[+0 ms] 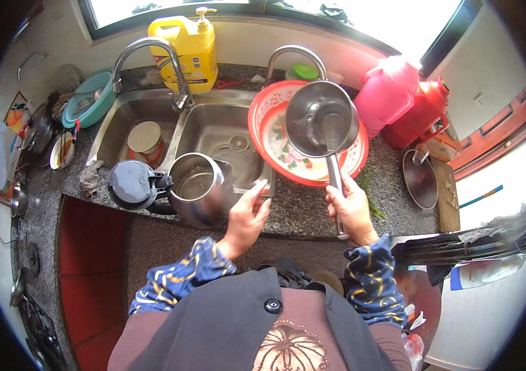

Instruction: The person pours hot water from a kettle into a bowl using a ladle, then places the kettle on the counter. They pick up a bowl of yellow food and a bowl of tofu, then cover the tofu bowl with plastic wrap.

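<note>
My right hand (351, 208) grips the handle of a metal ladle (322, 119), its deep bowl held over a red-rimmed plastic basin (263, 125) with a floral pattern. Nothing shows in the fingers of my left hand (249, 218), which are apart beside a stainless steel electric kettle (200, 199). The kettle's lid (133, 183) is raised to the left, so its inside shows. Behind the kettle lies a double-bowl steel sink (212, 125); a pale round container (144, 137) stands in its left bowl.
Two curved faucets (182, 79) rise behind the sink, with a yellow pump jug (186, 55) between them. A pink thermos (386, 97) and a red thermos (420, 116) stand at the right, near a wooden cutting board (447, 199). A teal basin (88, 99) sits at the left.
</note>
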Motion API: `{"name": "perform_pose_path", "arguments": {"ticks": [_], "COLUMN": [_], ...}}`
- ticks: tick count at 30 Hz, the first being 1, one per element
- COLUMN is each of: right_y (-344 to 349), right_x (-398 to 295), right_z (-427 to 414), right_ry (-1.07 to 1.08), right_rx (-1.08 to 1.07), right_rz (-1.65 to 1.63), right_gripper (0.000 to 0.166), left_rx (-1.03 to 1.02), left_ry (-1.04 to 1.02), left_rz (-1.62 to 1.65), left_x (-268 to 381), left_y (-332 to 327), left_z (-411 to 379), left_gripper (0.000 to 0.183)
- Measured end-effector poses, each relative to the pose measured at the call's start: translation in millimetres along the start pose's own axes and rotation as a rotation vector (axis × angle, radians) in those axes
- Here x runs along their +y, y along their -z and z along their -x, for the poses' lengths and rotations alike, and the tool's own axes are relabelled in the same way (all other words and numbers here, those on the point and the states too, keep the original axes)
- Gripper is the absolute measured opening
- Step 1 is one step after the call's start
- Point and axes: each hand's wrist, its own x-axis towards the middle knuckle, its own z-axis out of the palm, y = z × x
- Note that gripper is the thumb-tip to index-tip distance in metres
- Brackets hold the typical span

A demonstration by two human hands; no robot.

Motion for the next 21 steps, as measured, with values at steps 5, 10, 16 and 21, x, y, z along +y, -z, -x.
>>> {"name": "perform_pose_path", "arguments": {"ticks": [5, 10, 16, 21], "right_y": [-16, -42, -64, -77], "right_x": [-20, -51, -63, -56], "right_z": [21, 49, 63, 62], "right_ry": [0.011, 0.030, 0.174, 0.531], "right_rx": [-0.133, -0.238, -0.305, -0.297], "right_rz": [-0.070, -0.025, 0.285, 0.610], "right_gripper": [0.060, 0.063, 0.065, 0.064], "left_rx": [0.189, 0.347, 0.348, 0.309], "left_ry": [-0.475, -0.483, -0.436, -0.360], "left_rz": [-0.497, -0.669, -0.617, -0.494], "left_x": [31, 31, 36, 30], "left_y": [72, 94, 99, 94], "left_z": [46, 63, 70, 74], "left_gripper": [0.041, 0.041, 0.040, 0.040]}}
